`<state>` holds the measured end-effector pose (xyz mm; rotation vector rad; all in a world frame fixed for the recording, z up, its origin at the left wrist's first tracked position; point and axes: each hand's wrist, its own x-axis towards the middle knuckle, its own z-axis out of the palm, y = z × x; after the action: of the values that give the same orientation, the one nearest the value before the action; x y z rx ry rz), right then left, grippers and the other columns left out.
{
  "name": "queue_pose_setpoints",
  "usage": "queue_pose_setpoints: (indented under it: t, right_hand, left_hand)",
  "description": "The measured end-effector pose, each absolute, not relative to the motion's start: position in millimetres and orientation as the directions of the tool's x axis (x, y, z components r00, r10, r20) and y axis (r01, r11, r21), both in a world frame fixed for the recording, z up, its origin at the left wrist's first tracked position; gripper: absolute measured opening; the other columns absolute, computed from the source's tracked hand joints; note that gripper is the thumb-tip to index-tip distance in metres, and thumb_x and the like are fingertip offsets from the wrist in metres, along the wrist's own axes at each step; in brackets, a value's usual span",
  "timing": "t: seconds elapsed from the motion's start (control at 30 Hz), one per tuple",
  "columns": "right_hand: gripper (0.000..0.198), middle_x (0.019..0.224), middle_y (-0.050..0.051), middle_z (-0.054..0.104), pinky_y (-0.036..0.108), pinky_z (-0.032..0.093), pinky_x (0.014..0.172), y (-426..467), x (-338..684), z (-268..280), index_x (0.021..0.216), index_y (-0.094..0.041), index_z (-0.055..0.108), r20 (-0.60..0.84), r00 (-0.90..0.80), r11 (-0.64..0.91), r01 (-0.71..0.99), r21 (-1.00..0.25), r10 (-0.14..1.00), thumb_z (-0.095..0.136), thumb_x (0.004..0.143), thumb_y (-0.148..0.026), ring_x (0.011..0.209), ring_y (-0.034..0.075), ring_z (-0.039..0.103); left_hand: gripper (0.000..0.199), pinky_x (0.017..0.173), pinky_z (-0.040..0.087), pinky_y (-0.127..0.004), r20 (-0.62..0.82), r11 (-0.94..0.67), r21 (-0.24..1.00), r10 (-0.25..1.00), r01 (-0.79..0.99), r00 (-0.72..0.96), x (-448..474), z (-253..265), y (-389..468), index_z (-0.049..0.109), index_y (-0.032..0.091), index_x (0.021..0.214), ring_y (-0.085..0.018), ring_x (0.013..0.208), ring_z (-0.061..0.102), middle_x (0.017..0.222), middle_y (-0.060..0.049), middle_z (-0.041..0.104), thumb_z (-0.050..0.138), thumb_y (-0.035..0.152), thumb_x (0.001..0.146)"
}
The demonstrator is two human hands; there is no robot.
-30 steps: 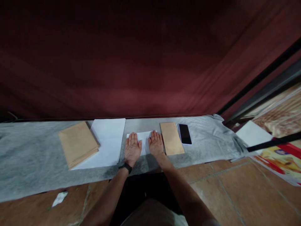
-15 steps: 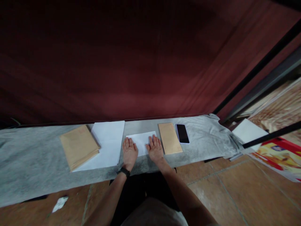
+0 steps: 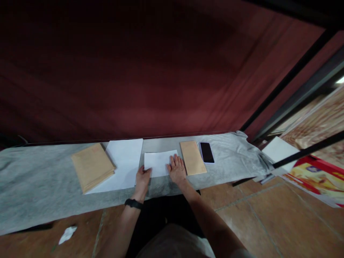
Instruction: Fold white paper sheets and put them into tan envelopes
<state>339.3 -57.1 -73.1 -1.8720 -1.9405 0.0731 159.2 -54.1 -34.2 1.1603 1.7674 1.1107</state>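
A folded sheet of white paper [image 3: 160, 163] lies in front of me on the grey cloth. My left hand [image 3: 143, 176] has its fingers closed in a pinch at the paper's lower left corner. Flat on the right end of the same sheet rests my right hand [image 3: 177, 169], fingers stretched out. Just right of that hand is a brown envelope [image 3: 192, 157]. A stack of white paper [image 3: 127, 161] is on the left, partly covered by a pile of brown envelopes [image 3: 92, 165].
A phone [image 3: 207, 152] lies right of the single envelope. The grey cloth [image 3: 34, 182] covers a long narrow table against a dark red curtain [image 3: 161, 89]. At the right stand black bars [image 3: 285, 84] and a red and yellow box [image 3: 319, 179]. A white scrap [image 3: 67, 234] is on the tiled floor.
My left hand has gone from lying flat on the folded paper to pinching its lower left corner, uncovering the left end. My right hand stays flat in place.
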Motion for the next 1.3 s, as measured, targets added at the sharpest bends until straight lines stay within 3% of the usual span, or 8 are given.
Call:
queue_pose_setpoints:
  t: [0.13, 0.27, 0.43, 0.53, 0.63, 0.77, 0.93, 1.3]
  right_hand:
    - [0.051, 0.155, 0.019, 0.042, 0.051, 0.032, 0.117, -52, 347, -70, 0.147, -0.011, 0.047, 0.287, 0.033, 0.098, 0.898, -0.429, 0.957, 0.043, 0.101, -0.032, 0.144, 0.030, 0.040]
    - [0.053, 0.153, 0.017, 0.045, 0.045, 0.037, 0.116, -47, 357, -61, 0.151, -0.011, 0.040, 0.276, 0.120, 0.079, 0.784, -0.615, 0.954, 0.035, 0.103, -0.033, 0.143, 0.024, 0.041]
    - [0.055, 0.149, 0.017, 0.050, 0.043, 0.039, 0.116, -54, 362, -61, 0.151, -0.011, 0.039, 0.253, 0.215, 0.059, 0.641, -0.765, 0.943, 0.035, 0.101, -0.034, 0.141, 0.023, 0.045]
    - [0.060, 0.150, 0.016, 0.049, 0.044, 0.041, 0.114, -69, 364, -69, 0.154, -0.014, 0.032, 0.307, 0.198, 0.119, 0.630, -0.767, 0.931, 0.042, 0.096, -0.027, 0.141, 0.023, 0.045]
    - [0.069, 0.154, 0.017, 0.044, 0.044, 0.040, 0.116, -88, 368, -75, 0.156, -0.012, 0.025, 0.337, 0.155, 0.155, 0.662, -0.733, 0.929, 0.047, 0.090, -0.016, 0.144, 0.024, 0.039]
    - [0.069, 0.161, 0.012, 0.034, 0.044, 0.037, 0.119, -110, 373, -73, 0.155, -0.019, 0.032, 0.395, -0.048, 0.290, 0.761, -0.581, 0.917, 0.045, 0.089, -0.008, 0.149, 0.022, 0.032]
    - [0.055, 0.153, 0.006, 0.047, 0.050, 0.035, 0.120, -121, 379, -70, 0.145, -0.026, 0.050, 0.450, -0.241, 0.442, 0.793, -0.420, 0.860, 0.046, 0.092, -0.007, 0.146, 0.022, 0.037]
    - [0.045, 0.145, 0.006, 0.057, 0.049, 0.036, 0.120, -115, 376, -65, 0.132, -0.023, 0.062, 0.399, -0.369, 0.506, 0.798, -0.327, 0.839, 0.055, 0.091, -0.007, 0.138, 0.024, 0.048]
  left_hand:
    - [0.032, 0.071, 0.059, -0.034, -0.169, 0.216, 0.968, 0.937, 0.124, -0.306, 163, -10, -44, 0.072, 0.011, 0.102, -0.020, 0.074, 0.070, 0.085, -0.007, 0.075, 0.059, 0.031, 0.080]
    - [0.040, 0.083, 0.057, -0.038, 0.220, -0.132, 0.943, 0.937, 0.306, -0.273, 164, 46, -22, 0.071, 0.010, 0.107, -0.025, 0.090, 0.070, 0.099, -0.010, 0.076, 0.053, 0.041, 0.089]
    - [0.040, 0.107, 0.047, -0.039, 0.508, -0.423, 0.657, 0.860, 0.624, 0.048, 167, 72, -21, 0.063, 0.019, 0.130, -0.023, 0.121, 0.062, 0.131, -0.008, 0.068, 0.040, 0.029, 0.099]
    - [0.045, 0.116, 0.039, -0.040, 0.431, -0.552, 0.486, 0.826, 0.678, 0.363, 168, 39, -38, 0.062, 0.020, 0.132, -0.020, 0.129, 0.057, 0.137, -0.006, 0.064, 0.036, 0.015, 0.096]
    - [0.050, 0.119, 0.035, -0.039, 0.258, -0.585, 0.428, 0.810, 0.689, 0.527, 166, -3, -58, 0.061, 0.019, 0.134, -0.019, 0.128, 0.058, 0.138, -0.005, 0.064, 0.037, 0.007, 0.091]
    - [0.050, 0.117, 0.038, -0.036, 0.218, -0.594, 0.463, 0.796, 0.658, 0.564, 156, -37, -75, 0.060, 0.021, 0.135, -0.018, 0.132, 0.054, 0.140, -0.004, 0.062, 0.036, 0.009, 0.094]
    - [0.047, 0.114, 0.044, -0.038, 0.286, -0.680, 0.485, 0.717, 0.549, 0.635, 142, -49, -78, 0.062, 0.025, 0.132, -0.015, 0.131, 0.055, 0.138, -0.002, 0.064, 0.039, 0.008, 0.095]
    - [0.055, 0.116, 0.043, -0.038, 0.221, -0.750, 0.480, 0.606, 0.455, 0.764, 127, -46, -64, 0.058, 0.031, 0.138, -0.015, 0.134, 0.053, 0.143, 0.000, 0.059, 0.041, 0.003, 0.093]
